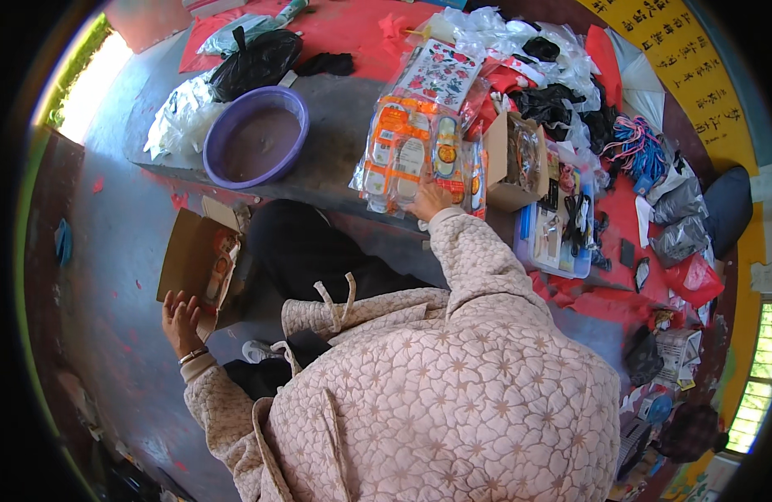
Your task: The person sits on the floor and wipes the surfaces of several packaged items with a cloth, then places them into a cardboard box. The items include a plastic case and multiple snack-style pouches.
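Observation:
My right hand (430, 200) reaches over the ledge and rests on the near edge of some flat orange-and-white packages (398, 138) in clear plastic, which look like packed insoles. Its fingers are stretched out on the plastic and grip nothing that I can see. Down on the left, my left hand (183, 325) is open with fingers spread, at the near side of an opened cardboard box (179, 255). An orange-and-white package (219, 272) lies inside that box. Whether the left fingers touch the box is hard to tell.
A purple basin (296, 159) stands on the grey ledge beside black and white plastic bags (256, 67). Right of the packages are a small cardboard box (511, 188), a clear plastic bin (562, 266) with cables, and bundled coloured cords (641, 151). Red cloth (344, 25) covers the back.

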Tool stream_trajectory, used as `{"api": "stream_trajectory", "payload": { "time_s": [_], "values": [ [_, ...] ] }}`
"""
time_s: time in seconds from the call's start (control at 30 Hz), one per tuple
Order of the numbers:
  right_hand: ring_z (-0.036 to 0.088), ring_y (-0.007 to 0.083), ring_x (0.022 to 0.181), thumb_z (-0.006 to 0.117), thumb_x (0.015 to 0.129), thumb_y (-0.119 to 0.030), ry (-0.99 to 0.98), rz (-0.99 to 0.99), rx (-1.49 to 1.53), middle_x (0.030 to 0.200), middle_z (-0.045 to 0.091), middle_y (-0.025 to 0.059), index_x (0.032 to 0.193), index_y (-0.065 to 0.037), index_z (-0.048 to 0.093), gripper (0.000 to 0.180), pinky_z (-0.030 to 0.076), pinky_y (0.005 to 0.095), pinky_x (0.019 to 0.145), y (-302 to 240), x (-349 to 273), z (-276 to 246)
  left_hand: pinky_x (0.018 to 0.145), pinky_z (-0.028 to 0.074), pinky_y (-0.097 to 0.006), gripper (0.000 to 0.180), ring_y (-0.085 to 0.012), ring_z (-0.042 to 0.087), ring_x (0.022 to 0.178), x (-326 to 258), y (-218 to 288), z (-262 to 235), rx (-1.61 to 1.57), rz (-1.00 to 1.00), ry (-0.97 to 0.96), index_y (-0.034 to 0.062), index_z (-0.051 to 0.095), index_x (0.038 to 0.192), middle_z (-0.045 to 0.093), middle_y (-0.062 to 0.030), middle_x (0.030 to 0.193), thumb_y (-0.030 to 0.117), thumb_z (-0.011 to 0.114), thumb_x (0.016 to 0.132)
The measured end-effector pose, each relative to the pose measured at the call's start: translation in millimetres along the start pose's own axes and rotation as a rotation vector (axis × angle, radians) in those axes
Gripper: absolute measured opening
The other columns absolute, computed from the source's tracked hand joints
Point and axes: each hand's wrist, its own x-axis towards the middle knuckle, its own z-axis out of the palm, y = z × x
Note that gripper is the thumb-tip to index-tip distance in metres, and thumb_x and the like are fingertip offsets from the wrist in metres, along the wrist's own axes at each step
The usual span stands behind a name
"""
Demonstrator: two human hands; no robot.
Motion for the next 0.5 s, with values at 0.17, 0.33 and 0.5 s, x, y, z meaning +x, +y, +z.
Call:
{"api": "stream_trajectory", "payload": {
  "time_s": [0.17,0.33,0.5],
  "values": [
    [0.063,0.0297,0.086,0.071,0.066,-0.049,0.040,0.058,0.036,0.090,0.063,0.0211,0.102,0.007,0.054,0.069,0.050,0.0377,0.072,-16,14,28,0.071,0.051,-0.028,0.047,-0.0228,0.061,0.092,-17,-1,12,0.035,0.022,-0.038,0.0032,0.038,0.128,0.050,-0.0136,0.120,0.014,0.055,0.085],
    [0.062,0.0301,0.089,0.068,0.069,-0.048,-0.015,0.044,0.112,0.091,0.063,0.0183,0.104,0.004,0.055,0.063,0.049,0.0399,0.075,-6,19,33,0.069,0.051,-0.027,0.046,-0.0219,0.061,0.089,-18,-9,-2,0.067,-0.047,-0.040,0.0034,0.041,0.126,0.053,-0.0135,0.117,0.015,0.056,0.085],
    [0.059,0.0344,0.093,0.060,0.077,-0.044,-0.119,-0.034,0.197,0.098,0.062,0.0198,0.106,0.000,0.055,0.054,0.046,0.0445,0.081,-3,9,-3,0.070,0.051,-0.027,0.043,-0.0206,0.061,0.086,-12,-14,-6,0.046,-0.058,-0.091,0.0040,0.042,0.125,0.055,-0.0123,0.114,0.016,0.055,0.086]
  ]
}}
